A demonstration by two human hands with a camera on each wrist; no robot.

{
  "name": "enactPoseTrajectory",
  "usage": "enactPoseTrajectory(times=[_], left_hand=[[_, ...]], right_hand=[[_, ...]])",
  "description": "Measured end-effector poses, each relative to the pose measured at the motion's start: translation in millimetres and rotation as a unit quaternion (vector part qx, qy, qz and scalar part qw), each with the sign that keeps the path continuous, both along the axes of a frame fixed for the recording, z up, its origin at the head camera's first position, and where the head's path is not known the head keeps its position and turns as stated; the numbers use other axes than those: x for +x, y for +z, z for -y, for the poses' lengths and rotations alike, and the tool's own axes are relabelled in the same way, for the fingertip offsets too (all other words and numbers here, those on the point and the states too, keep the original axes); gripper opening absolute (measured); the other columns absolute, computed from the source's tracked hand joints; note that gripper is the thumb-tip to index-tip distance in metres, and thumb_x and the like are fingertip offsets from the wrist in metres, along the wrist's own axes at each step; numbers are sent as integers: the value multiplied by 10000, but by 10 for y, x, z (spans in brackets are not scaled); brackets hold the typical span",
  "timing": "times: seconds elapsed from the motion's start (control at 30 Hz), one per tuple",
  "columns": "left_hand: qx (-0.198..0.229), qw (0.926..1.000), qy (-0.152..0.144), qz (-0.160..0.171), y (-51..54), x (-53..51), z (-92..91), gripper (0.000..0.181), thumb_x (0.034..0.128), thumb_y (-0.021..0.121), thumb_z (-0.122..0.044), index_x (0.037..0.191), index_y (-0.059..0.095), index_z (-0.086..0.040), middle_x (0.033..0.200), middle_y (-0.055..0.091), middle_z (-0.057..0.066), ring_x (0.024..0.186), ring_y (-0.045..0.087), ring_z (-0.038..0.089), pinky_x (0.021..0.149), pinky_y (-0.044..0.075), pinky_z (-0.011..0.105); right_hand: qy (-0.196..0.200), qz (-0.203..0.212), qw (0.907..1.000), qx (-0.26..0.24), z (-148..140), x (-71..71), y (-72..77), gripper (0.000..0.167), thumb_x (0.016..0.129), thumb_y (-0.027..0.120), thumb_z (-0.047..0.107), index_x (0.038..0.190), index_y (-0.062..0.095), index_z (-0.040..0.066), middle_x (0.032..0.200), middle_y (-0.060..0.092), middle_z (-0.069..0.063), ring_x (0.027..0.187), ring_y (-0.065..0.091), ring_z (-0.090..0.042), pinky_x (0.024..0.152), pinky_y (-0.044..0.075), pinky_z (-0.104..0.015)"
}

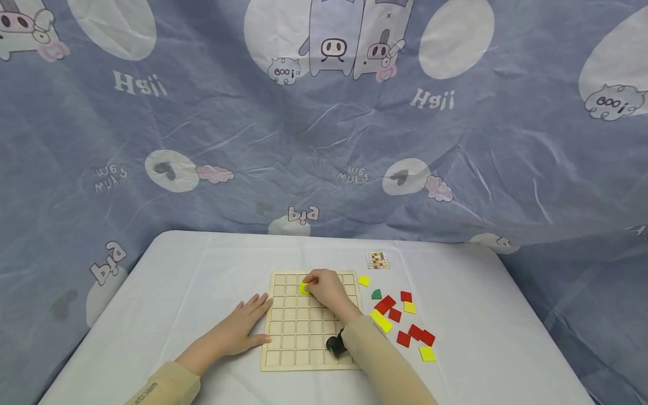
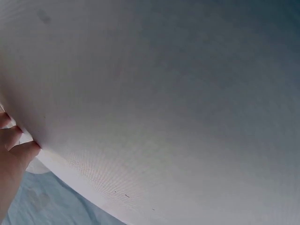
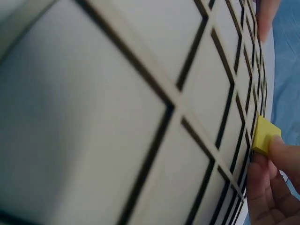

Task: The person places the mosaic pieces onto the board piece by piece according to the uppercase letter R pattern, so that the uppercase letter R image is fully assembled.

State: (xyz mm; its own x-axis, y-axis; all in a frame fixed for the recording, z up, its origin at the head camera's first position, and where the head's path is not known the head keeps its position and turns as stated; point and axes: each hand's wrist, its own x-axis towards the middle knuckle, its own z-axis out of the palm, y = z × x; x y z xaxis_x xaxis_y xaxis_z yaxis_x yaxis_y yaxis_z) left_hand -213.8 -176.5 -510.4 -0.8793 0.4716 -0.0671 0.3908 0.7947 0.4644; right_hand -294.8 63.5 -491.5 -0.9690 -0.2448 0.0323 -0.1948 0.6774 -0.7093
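Note:
A pale wooden grid board (image 1: 288, 341) lies on the white table. My right hand (image 1: 326, 289) reaches over its upper part and pinches a yellow square tile (image 1: 304, 288). In the right wrist view the yellow tile (image 3: 266, 135) is tilted between thumb and fingers, at the board's surface. My left hand (image 1: 237, 328) rests with spread fingers at the board's left edge. The left wrist view shows only some fingers of that hand (image 2: 14, 152) at its left side.
Right of the board lie several loose tiles: red ones (image 1: 403, 338), yellow ones (image 1: 427, 354) and a green quarter-round one (image 1: 377, 294). A small patterned card (image 1: 377, 259) lies behind them. A black object (image 1: 335, 344) shows beside the right sleeve. Printed cloth (image 1: 314, 124) hangs behind the table.

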Motion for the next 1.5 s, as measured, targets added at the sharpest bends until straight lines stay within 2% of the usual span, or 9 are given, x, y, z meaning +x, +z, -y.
enactPoseTrajectory(times=[0.1, 0.37, 0.6, 0.83, 1.13, 1.33, 1.5], left_hand=[[-32, 10000, 4, 21, 9, 14, 2, 864, 889, 654, -497, 1525, 320, -17, 1604, 256, 214, 1487, 216, 427, 1164, 195, 664], [-24, 10000, -10, 37, 8, 18, 11, 863, 892, 653, -492, 1525, 317, -12, 1604, 253, 216, 1488, 211, 429, 1166, 187, 665], [-3, 10000, -69, 17, -21, -20, -2, 845, 908, 640, -487, 1532, 309, -23, 1609, 251, 204, 1493, 202, 420, 1174, 183, 655], [-10, 10000, -48, -39, -48, -33, -5, 840, 904, 651, -480, 1528, 320, -25, 1606, 262, 204, 1493, 208, 417, 1176, 187, 649], [14, 10000, -33, -4, -67, -24, 4, 846, 902, 651, -487, 1532, 315, -34, 1609, 255, 198, 1495, 202, 414, 1179, 180, 649], [-10, 10000, -30, -21, -71, -30, -3, 844, 903, 651, -485, 1532, 315, -34, 1611, 256, 193, 1496, 203, 411, 1182, 185, 640], [-22, 10000, -3, 6, -55, -18, 8, 847, 899, 657, -483, 1531, 317, -33, 1609, 258, 197, 1495, 202, 413, 1182, 183, 641]], right_hand=[[15, -8, 9999, 152, 30, -10, -35, 96, 862, 742, 63, 957, 760, 63, 842, 667, -39, 735, 557, -116, 656, 487, -249], [-34, -342, 9994, 49, 23, 11, -55, 63, 822, 757, 6, 879, 744, 30, 796, 683, -46, 706, 584, -126, 640, 513, -253], [-225, -56, 9997, -74, 16, -4, -79, 95, 829, 764, 29, 920, 736, 27, 814, 657, -52, 731, 581, -140, 670, 518, -276], [-394, -125, 9991, 31, 54, -11, -125, 141, 815, 791, 60, 937, 729, 27, 839, 637, -47, 748, 568, -136, 673, 500, -247], [-558, 64, 9981, -260, 50, 11, -120, 110, 831, 775, 63, 927, 727, 38, 834, 673, -55, 743, 606, -150, 680, 530, -283], [-617, 286, 9947, -769, -211, 46, -68, 108, 906, 714, 148, 991, 734, 84, 935, 694, -45, 802, 635, -140, 707, 535, -284], [-868, 489, 9928, -668, -723, 116, 19, 168, 920, 701, 182, 1054, 727, 84, 982, 718, -32, 885, 664, -161, 771, 559, -323]])
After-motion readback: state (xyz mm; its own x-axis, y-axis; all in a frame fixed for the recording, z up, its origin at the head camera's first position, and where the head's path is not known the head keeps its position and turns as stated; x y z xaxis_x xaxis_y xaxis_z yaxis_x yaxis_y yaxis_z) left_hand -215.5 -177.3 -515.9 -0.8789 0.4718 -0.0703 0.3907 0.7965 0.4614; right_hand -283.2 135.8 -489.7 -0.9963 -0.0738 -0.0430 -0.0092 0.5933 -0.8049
